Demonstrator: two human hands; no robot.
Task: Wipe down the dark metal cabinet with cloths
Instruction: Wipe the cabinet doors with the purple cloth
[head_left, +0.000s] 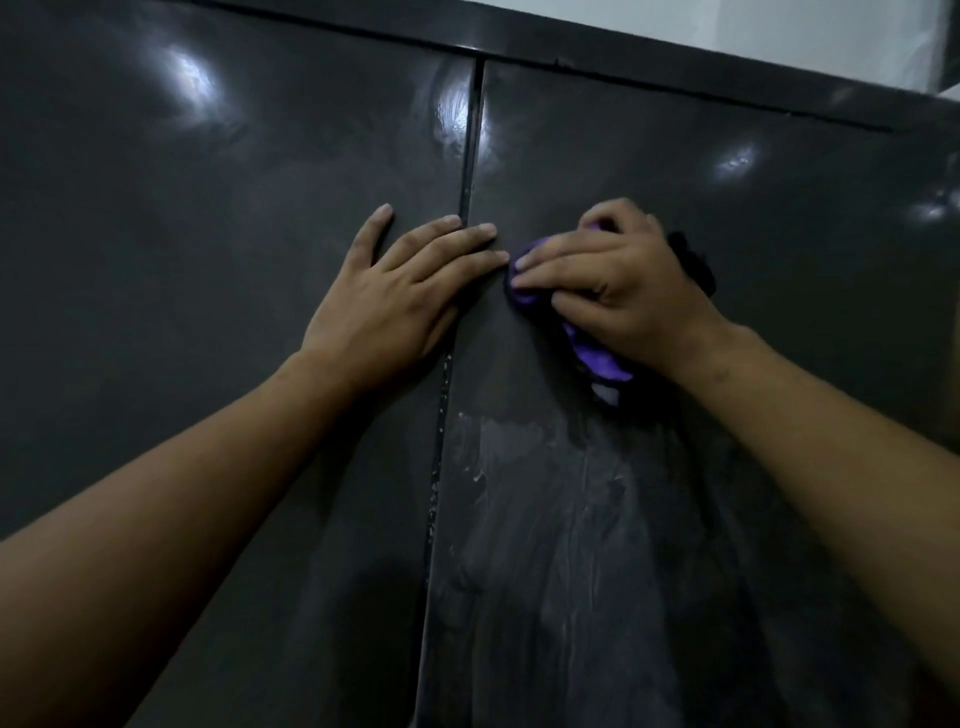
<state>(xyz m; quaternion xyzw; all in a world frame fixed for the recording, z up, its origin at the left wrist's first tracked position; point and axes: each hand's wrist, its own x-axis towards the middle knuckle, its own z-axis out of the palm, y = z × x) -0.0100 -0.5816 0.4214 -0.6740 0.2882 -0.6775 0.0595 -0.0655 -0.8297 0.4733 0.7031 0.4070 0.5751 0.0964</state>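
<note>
Head view: left hand (395, 291) lay flat, fingers straight, across the cabinet (208, 260) door seam; right hand (618, 291), just beside it, pressed a bunched purple cloth (597, 353) against the door.

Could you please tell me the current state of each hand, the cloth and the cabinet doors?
Left hand: flat, fingers straight, pressed on the left door, fingertips reaching across the seam.
Right hand: grips the purple cloth, pressing it on the right door.
Purple cloth: bunched under the right hand.
Left door: closed, glossy.
Right door: closed, whitish streaks below the cloth.
</note>
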